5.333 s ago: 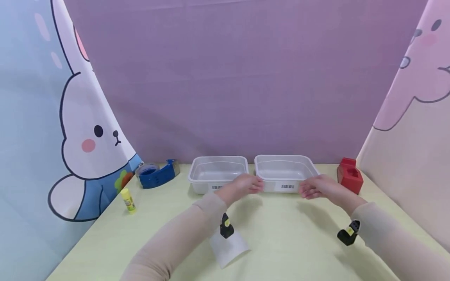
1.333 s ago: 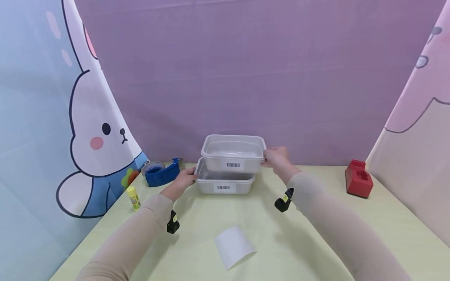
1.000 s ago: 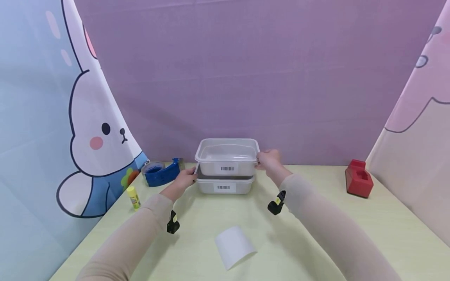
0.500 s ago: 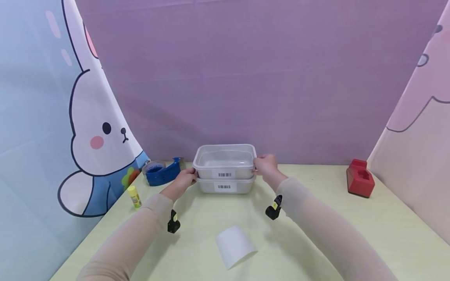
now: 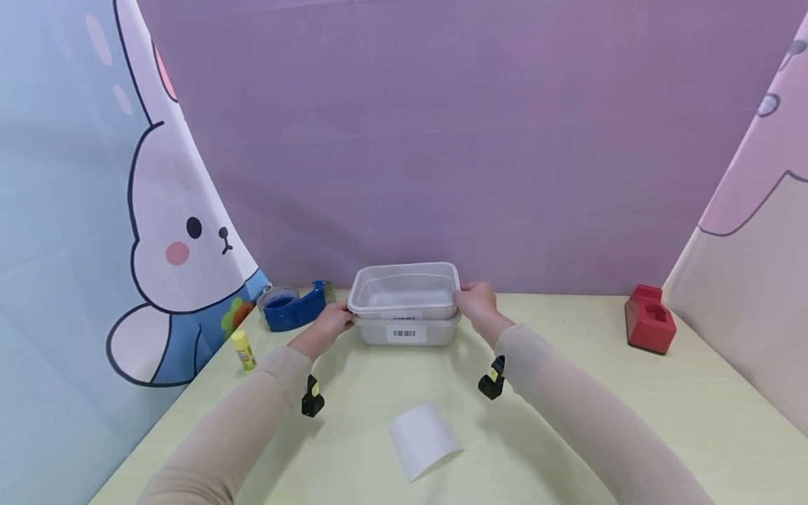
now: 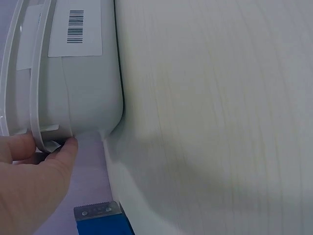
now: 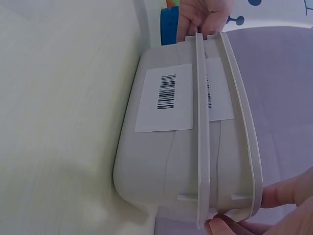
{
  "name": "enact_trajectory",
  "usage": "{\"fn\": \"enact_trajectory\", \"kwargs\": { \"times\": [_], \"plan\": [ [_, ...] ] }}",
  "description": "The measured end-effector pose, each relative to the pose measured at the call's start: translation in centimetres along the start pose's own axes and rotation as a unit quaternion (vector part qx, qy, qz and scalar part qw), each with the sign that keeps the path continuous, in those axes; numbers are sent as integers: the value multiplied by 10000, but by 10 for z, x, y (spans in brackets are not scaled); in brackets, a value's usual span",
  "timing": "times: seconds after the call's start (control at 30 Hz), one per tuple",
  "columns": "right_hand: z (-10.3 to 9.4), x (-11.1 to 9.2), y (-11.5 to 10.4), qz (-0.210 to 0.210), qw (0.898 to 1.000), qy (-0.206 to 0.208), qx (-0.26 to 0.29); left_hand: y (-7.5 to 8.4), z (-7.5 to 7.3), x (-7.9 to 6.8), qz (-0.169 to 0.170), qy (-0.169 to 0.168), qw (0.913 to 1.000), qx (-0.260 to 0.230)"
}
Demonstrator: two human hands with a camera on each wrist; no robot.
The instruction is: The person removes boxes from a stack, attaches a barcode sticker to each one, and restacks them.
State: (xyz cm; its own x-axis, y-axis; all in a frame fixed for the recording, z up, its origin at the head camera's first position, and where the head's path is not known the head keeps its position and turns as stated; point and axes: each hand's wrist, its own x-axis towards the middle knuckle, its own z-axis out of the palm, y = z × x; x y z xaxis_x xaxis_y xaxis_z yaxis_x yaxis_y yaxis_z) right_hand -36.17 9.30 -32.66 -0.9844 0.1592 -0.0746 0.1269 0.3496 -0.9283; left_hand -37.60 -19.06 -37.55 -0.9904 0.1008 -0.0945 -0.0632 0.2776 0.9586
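Two pale grey plastic tubs with barcode labels are stacked at the back of the table. The upper tub (image 5: 404,307) is partly nested in the lower tub (image 5: 374,332), sitting slightly tilted with its right side higher. My left hand (image 5: 325,328) grips the lower tub's left end at the rim; the left wrist view shows thumb and fingers pinching that rim (image 6: 35,98). At the right end, my right hand (image 5: 480,306) pinches the upper tub's rim (image 7: 243,112), with a fingertip close to the lower tub's rim in the right wrist view.
A blue tape dispenser (image 5: 293,313) stands just left of the tubs, with a yellow glue stick (image 5: 243,351) in front of it. A curled white paper sheet (image 5: 423,438) lies at front centre. A red dispenser-shaped object (image 5: 650,322) stands far right. A purple cloth (image 5: 442,140) hangs behind.
The tubs stood side by side earlier. My right hand has brought the right tub over the left one and lowered it in, while my left hand took hold of the lower tub's left end.
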Motion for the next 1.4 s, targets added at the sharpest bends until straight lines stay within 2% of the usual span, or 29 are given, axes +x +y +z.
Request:
{"fn": "enact_trajectory", "kwargs": {
  "times": [0.33, 0.5, 0.7, 0.93, 1.03, 1.17, 1.27, 1.4],
  "plan": [
    [3, 2, 13, -67, 9993, 83, -346, -2, 1, 1, -68, -7, 10000, 19],
    [5, 3, 17, -154, 9993, 81, -346, -2, 1, 2, -27, -8, 10000, -15],
    [3, 0, 21, -159, 9992, 132, -343, -4, 4, 6, -6, -116, 9999, -125],
    [-5, 0, 23, -129, 9992, -38, -372, -1, 4, 3, 21, -307, 9994, -180],
    [-15, 1, 22, -234, 9992, -142, -308, 5, -4, -1, 49, -279, 9994, 183],
    [-32, 3, 15, -451, 9982, -352, -201, 18, -24, -8, 126, -188, 9961, 853],
    [-45, 2, 9, -671, 9959, -589, -169, 31, -36, -16, 269, -196, 9914, 1262],
    [-64, -1, 2, -1081, 9901, -767, -455, 48, -42, -29, 585, -192, 9809, 1844]
  ]
}}
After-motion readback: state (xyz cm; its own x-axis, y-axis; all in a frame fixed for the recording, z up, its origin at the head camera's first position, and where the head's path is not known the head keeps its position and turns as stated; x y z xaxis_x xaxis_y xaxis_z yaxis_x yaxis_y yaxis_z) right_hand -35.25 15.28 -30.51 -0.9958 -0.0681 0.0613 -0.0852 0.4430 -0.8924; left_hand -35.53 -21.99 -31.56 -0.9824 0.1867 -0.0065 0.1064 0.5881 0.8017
